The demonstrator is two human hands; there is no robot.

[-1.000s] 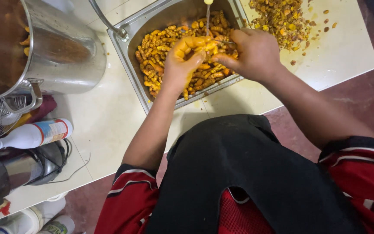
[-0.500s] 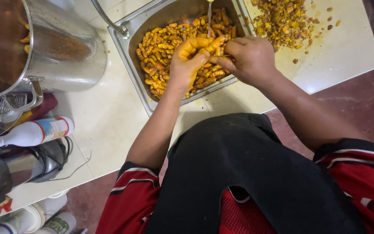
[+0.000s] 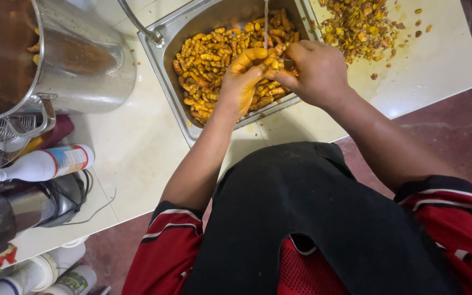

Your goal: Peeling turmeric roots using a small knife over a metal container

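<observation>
Turmeric root | left hand grip closed around it | right hand grip pinching small blade | over sink

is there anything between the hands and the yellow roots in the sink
Nothing visible. Both the left hand and right hand are already together over the sink, holding one piece above the yellow roots under the thin water stream.

surface: pale, yellow-stained, lying under everything
on it: steel pot, white bottle, peel scraps
set in it: sink
</observation>
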